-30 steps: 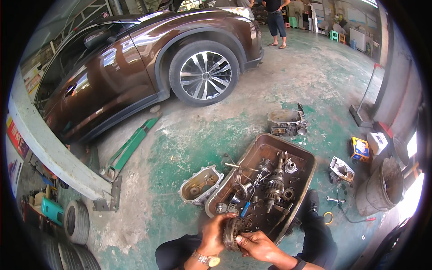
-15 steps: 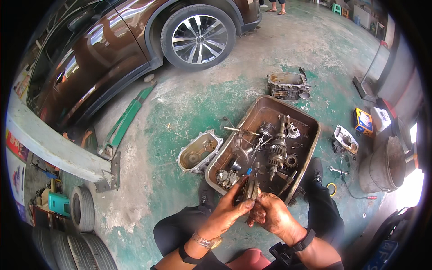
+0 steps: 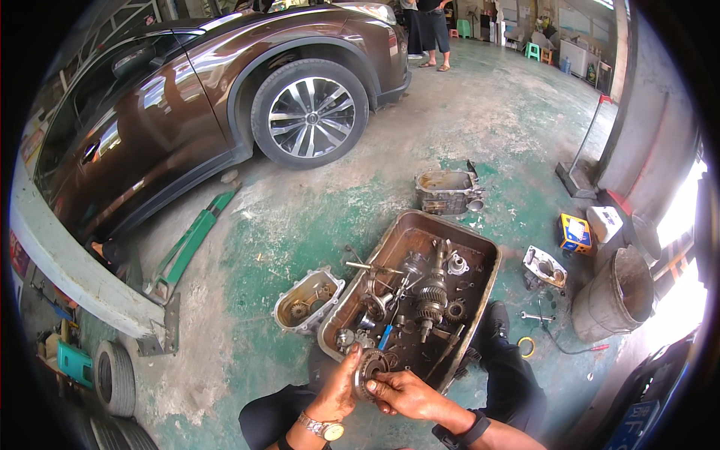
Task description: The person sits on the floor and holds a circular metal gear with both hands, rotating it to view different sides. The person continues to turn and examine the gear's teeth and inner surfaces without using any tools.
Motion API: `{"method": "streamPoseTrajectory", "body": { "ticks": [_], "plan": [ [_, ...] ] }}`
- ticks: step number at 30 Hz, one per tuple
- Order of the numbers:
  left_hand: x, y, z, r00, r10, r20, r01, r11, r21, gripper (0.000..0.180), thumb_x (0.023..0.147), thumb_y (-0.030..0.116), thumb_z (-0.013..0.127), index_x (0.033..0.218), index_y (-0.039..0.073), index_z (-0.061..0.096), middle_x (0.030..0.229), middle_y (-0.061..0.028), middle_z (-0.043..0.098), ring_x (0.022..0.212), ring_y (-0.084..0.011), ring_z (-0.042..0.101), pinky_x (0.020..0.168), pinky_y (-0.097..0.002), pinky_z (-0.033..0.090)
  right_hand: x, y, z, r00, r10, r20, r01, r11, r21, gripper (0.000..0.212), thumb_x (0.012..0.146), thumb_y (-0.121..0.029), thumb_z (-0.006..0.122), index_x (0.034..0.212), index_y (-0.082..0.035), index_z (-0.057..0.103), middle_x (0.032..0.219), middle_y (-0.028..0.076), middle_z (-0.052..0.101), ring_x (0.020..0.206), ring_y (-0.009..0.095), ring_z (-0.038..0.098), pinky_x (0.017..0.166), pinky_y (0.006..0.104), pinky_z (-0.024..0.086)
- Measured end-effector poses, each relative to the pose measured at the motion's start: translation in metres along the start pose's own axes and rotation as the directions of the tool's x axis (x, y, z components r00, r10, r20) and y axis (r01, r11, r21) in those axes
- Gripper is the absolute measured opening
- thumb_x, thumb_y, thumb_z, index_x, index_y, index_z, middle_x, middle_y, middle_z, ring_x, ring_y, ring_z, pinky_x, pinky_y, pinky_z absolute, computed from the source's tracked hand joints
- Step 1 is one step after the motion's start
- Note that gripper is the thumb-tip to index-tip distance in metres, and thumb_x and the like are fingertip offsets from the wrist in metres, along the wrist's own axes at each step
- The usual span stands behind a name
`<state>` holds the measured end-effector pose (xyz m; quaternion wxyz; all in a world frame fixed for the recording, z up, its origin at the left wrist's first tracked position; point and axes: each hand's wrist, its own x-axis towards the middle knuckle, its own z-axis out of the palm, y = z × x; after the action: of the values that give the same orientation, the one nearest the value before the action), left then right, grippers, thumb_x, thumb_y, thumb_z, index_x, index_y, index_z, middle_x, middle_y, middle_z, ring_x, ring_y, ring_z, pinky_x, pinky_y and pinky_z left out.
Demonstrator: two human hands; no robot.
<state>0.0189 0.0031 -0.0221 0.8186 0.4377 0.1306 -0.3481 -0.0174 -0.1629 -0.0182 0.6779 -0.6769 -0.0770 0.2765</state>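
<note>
Over the near edge of a brown metal pan (image 3: 450, 231), a dark toothed gear ring (image 3: 365, 373) stands tilted between my hands. My left hand (image 3: 337, 391) wraps its left side, thumb up along the face. Fingers of my right hand (image 3: 405, 394) are closed on its right side, with the thumb at the centre. Inside the pan lie a gear shaft (image 3: 432, 296), a small loose gear (image 3: 455, 309), a blue-handled tool (image 3: 385, 337) and several greasy metal parts. The fingertips behind the ring are partly hidden.
An open metal housing (image 3: 309, 298) sits left of the pan, another casing (image 3: 448, 191) behind it. To the right are a metal cover (image 3: 545, 266), a wrench (image 3: 537, 317), a yellow ring (image 3: 526, 346) and a bucket (image 3: 613, 292). A brown car (image 3: 180, 90) stands far left.
My view has tipped up, so the pan and hands sit lower in it. The gear ring has turned to show more of its face, and my right hand has shifted on it.
</note>
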Motion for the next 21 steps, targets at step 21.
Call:
{"method": "streamPoseTrajectory", "body": {
  "ticks": [21],
  "plan": [
    [-0.004,-0.015,0.021,0.885,0.425,0.189,-0.464,0.835,0.295,0.064,0.099,0.033,0.052,0.147,0.0,0.025,0.13,-0.008,0.048,0.111,-0.0132,0.049,0.082,-0.025,0.048,0.0,0.002,-0.003,0.99,0.131,-0.049,-0.043,0.621,0.783,0.038,0.099,-0.035,0.052,0.077,-0.003,0.053,0.054,0.003,0.044,0.047,0.016,0.044,0.056,0.0394,0.049]
  ]
}}
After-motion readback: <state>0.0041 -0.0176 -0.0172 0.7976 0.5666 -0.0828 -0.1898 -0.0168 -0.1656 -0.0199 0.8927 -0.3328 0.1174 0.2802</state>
